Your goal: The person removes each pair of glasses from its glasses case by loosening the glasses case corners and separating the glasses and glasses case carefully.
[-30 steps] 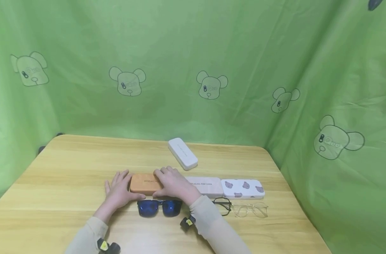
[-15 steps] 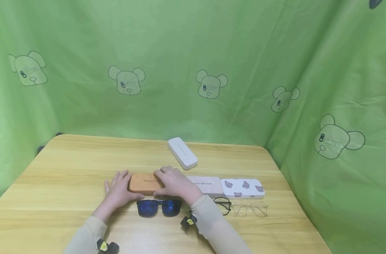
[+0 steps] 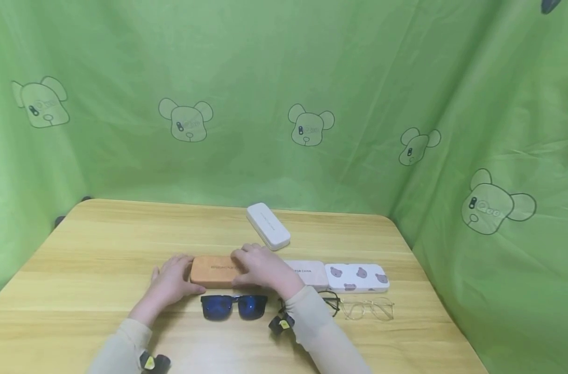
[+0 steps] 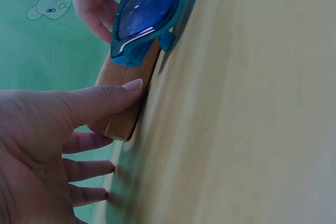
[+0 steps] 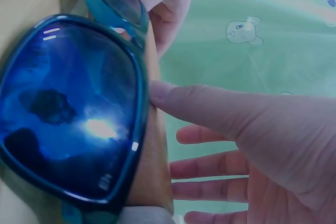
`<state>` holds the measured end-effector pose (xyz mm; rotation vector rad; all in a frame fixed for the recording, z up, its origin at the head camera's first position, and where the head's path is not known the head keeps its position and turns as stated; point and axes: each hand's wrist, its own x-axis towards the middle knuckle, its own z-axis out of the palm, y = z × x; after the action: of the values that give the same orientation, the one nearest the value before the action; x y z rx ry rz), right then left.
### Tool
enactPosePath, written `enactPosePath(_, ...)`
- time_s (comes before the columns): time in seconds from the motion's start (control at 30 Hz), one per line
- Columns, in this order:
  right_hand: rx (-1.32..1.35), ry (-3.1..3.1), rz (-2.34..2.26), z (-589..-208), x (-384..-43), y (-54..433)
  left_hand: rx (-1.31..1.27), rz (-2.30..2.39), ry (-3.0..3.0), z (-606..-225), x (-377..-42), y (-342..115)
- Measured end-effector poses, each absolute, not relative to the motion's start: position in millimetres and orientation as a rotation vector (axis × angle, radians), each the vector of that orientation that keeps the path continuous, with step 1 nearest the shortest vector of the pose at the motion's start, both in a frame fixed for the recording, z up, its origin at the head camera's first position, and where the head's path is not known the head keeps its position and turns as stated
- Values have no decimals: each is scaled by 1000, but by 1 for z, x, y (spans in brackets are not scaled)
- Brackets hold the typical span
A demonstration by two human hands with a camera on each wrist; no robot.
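Left hand [image 3: 169,280] and right hand [image 3: 271,269], fingers spread, at an orange case [image 3: 214,271] on the tabletop [image 3: 125,228]: the left at one end, the right over its other part. Blue-lensed sunglasses [image 3: 218,307] lie just before it, between the hands.

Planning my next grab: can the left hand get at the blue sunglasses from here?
Probably yes: the blue sunglasses lie close beside the left hand, with nothing visible between them.

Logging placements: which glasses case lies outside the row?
The faintly lettered white case, slanted behind the row; the orange case, pinkish case and bear-print case line up.
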<state>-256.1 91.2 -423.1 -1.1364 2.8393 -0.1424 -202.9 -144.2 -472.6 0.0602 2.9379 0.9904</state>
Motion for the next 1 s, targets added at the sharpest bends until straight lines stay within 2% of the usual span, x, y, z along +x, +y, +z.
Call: enactPosePath(1.0, -750, 2975, -437, -393, -284, 145, 126, 1143, 2792, -442, -199, -159)
